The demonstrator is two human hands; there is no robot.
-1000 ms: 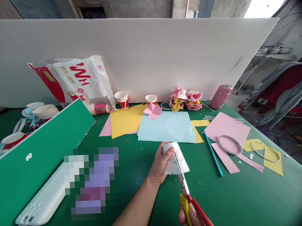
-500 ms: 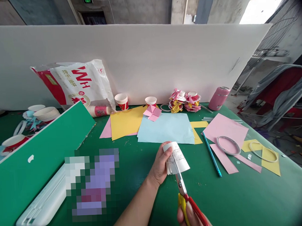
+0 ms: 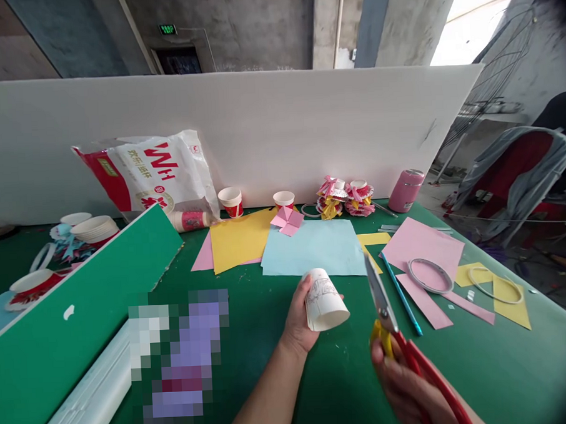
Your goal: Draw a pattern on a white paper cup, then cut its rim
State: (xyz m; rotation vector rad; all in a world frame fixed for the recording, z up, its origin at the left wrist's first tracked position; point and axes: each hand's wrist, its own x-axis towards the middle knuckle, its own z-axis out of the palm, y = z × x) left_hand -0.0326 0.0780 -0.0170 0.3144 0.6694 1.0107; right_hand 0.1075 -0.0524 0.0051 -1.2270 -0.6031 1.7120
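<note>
Gripping a white paper cup (image 3: 325, 302) in the left hand (image 3: 301, 320); holding scissors (image 3: 385, 312), well right of it, in the right hand (image 3: 407, 381).

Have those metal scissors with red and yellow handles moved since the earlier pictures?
Yes. In the right hand, the scissors have shifted rightward, off the white paper cup, toward the slender blue stick on the green table.

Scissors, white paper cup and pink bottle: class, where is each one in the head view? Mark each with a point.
Scissors (image 3: 385, 314): head view, on the pivot.
White paper cup (image 3: 326, 301): head view, on the outer side wall.
Pink bottle (image 3: 406, 193): head view, on the body.
</note>
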